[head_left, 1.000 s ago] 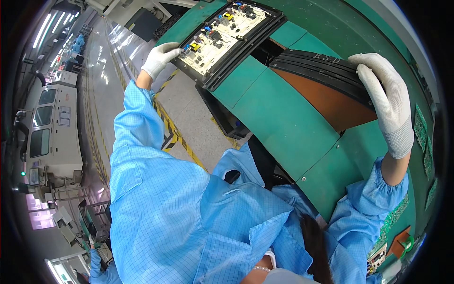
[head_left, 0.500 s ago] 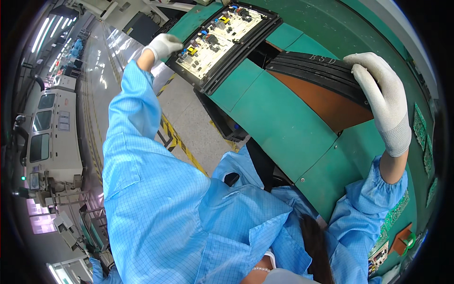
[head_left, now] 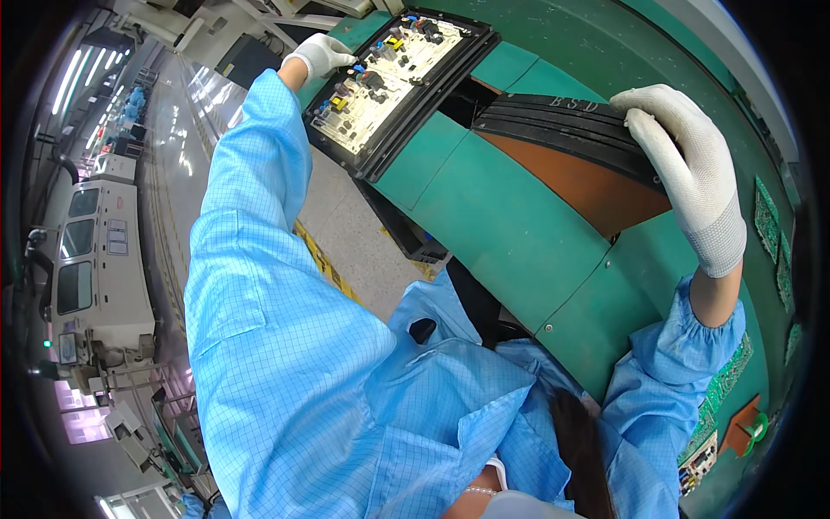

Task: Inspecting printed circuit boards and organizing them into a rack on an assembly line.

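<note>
My left hand (head_left: 318,56), in a white knit glove, reaches over the left edge of a black carrier frame (head_left: 373,164). Its fingers are closed together, the tips beside small parts on a cream circuit board (head_left: 367,121). Whatever lies between those fingertips is hidden. Two such boards with yellow, blue and black components sit in the frame. At the right, my gloved right hand (head_left: 687,160) grips the end of a tilted black ribbed carrier (head_left: 562,121), thumb on the near side and fingers over the top. A brown panel (head_left: 579,186) shows below it.
Both carriers rest on a green-topped bench (head_left: 493,233) with panel seams and screws. Green circuit boards (head_left: 768,221) lie at the far right, more (head_left: 722,389) near my right sleeve, by a green tape roll (head_left: 755,430). A white machine (head_left: 108,251) stands across the aisle.
My left hand has moved inward, from the frame's outer left edge to the components on the board. The right hand keeps its grip on the tilted carrier. The view has shifted slightly.
</note>
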A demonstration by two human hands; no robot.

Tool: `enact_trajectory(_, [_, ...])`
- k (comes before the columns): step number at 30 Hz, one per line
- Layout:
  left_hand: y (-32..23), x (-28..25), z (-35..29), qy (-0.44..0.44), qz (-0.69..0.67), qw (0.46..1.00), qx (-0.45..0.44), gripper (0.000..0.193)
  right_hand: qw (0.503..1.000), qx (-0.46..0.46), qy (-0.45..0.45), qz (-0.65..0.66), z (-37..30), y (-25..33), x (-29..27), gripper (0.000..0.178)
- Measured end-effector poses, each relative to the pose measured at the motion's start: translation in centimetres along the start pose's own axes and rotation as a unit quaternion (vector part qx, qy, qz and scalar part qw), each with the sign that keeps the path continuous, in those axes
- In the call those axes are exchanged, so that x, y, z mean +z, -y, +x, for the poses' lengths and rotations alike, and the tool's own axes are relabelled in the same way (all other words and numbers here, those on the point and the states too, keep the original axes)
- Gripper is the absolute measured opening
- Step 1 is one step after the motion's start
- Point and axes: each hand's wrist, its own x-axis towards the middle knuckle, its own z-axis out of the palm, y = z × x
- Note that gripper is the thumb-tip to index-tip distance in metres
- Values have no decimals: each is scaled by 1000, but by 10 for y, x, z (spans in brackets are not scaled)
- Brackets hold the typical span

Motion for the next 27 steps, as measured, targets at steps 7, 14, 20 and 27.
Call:
enact_trajectory(7, [-42, 2, -36, -132, 148, 961, 192, 35, 1000, 8, 8, -3, -1, 0, -2, 27])
enact_trajectory(14, [-114, 43, -108, -188, 151, 920, 309, 44, 1000, -7, -2, 3, -1, -3, 0, 29])
enact_trajectory(20, [-126, 55, -115, -164, 162, 942, 244, 43, 1000, -13, -7, -5, -2, -3, 0, 32])
enact_trajectory(27, [-144, 36, -91, -74, 140, 965, 211, 41, 1000, -14, -6, -24, -2, -3, 1, 31])
